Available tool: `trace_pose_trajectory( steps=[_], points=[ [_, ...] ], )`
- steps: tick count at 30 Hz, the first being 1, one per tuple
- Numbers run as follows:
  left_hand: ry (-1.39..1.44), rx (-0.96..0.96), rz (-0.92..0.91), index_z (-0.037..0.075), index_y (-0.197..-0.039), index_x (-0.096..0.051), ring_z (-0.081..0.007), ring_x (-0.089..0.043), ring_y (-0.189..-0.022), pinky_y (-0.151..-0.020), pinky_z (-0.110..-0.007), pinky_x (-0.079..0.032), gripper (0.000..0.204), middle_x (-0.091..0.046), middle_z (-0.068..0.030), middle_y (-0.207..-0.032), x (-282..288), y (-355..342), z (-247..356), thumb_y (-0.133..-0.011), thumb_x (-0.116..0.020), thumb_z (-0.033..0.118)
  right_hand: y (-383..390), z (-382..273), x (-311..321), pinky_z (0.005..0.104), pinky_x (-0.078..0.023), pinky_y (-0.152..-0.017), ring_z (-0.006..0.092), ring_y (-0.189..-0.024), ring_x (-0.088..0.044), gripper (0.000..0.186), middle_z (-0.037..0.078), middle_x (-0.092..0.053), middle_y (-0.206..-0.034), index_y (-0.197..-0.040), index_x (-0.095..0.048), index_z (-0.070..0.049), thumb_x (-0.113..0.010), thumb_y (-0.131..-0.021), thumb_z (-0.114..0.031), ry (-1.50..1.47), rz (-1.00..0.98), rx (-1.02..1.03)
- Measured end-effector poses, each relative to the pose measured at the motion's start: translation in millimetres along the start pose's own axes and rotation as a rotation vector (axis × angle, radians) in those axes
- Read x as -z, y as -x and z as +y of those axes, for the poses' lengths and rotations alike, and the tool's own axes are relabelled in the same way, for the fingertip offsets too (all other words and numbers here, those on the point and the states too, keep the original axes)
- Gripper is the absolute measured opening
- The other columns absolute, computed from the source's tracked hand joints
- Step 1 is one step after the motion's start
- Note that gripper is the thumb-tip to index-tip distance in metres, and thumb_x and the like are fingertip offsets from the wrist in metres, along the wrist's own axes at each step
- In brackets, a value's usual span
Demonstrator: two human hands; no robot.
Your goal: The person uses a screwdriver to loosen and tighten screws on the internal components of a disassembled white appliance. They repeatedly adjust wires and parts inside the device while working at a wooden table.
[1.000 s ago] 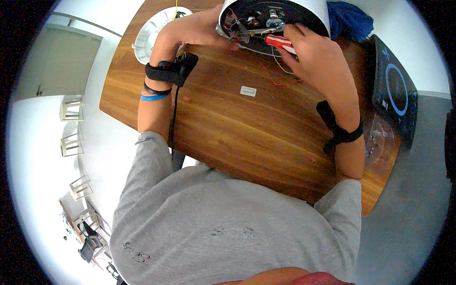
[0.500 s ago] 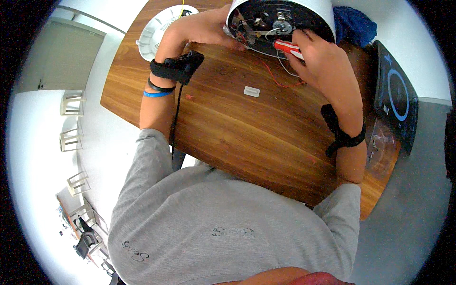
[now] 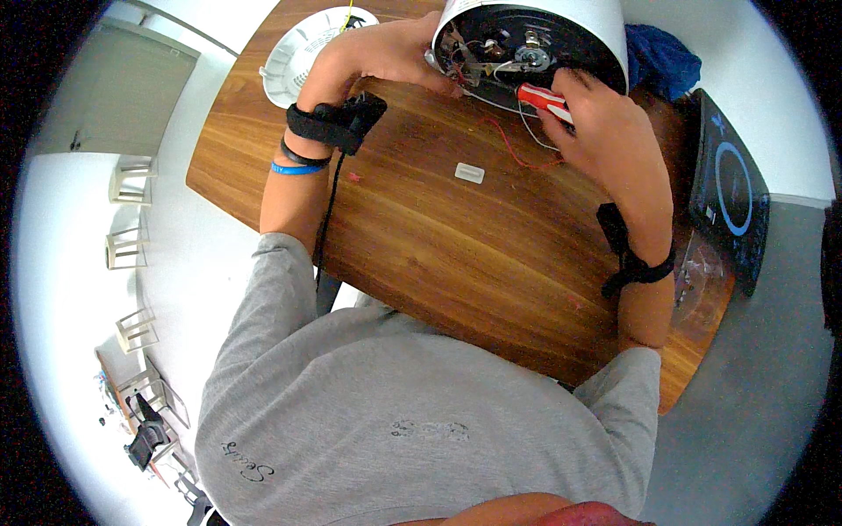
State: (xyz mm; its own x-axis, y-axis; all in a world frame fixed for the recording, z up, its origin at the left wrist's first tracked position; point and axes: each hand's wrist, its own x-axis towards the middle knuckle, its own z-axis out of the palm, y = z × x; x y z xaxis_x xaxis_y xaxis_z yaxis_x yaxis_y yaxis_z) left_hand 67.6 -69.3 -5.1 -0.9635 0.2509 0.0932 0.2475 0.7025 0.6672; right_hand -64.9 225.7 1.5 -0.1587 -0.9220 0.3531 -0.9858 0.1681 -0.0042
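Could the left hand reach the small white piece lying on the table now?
Probably yes. The left hand rests against the white appliance, and only bare wood lies between it and the small white piece on the table.

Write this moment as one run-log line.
left hand: steadies white appliance | right hand: holds red-handled screwdriver at its open underside | wooden table
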Motion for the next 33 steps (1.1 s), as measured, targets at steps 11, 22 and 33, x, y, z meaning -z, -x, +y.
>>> trace_pose_trajectory(
  steps=[11,22,33],
  points=[
    [0.061,0.002,-0.020,0.002,-0.165,-0.027,-0.0275,-0.046,-0.146,-0.122,-0.039,-0.039,0.104,-0.047,-0.0205,-0.161,3.2,0.5,11.0,-0.084,-0.091,0.018,-3.9,-10.9,1.7,0.0498,-0.058,-0.075,0.0430,-0.090,-0.069,0.025,0.019,-0.068,-0.099,-0.105,-0.060,-0.004,-0.074,-0.095,-0.023,-0.057,0.033,-0.062],
    [-0.122,0.071,0.122,0.007,-0.152,-0.049,-0.0342,-0.066,-0.125,-0.108,-0.040,-0.051,0.090,-0.067,-0.0210,-0.136,-12.3,2.6,-9.0,-0.078,-0.094,0.030,-5.1,-12.7,1.8,0.0491,-0.059,-0.071,0.0420,-0.086,-0.070,0.025,0.018,-0.068,-0.098,-0.106,-0.060,-0.005,-0.074,-0.095,-0.023,-0.041,0.031,-0.053],
    [-0.016,0.075,0.036,0.003,-0.150,-0.051,-0.0318,-0.064,-0.125,-0.110,-0.038,-0.049,0.087,-0.066,-0.0205,-0.137,-8.8,-0.8,-8.5,-0.078,-0.094,0.027,-3.3,-10.3,0.7,0.0492,-0.059,-0.072,0.0412,-0.086,-0.071,0.026,0.018,-0.068,-0.098,-0.108,-0.060,-0.005,-0.075,-0.094,-0.023,-0.033,0.027,-0.043]
  ],
)
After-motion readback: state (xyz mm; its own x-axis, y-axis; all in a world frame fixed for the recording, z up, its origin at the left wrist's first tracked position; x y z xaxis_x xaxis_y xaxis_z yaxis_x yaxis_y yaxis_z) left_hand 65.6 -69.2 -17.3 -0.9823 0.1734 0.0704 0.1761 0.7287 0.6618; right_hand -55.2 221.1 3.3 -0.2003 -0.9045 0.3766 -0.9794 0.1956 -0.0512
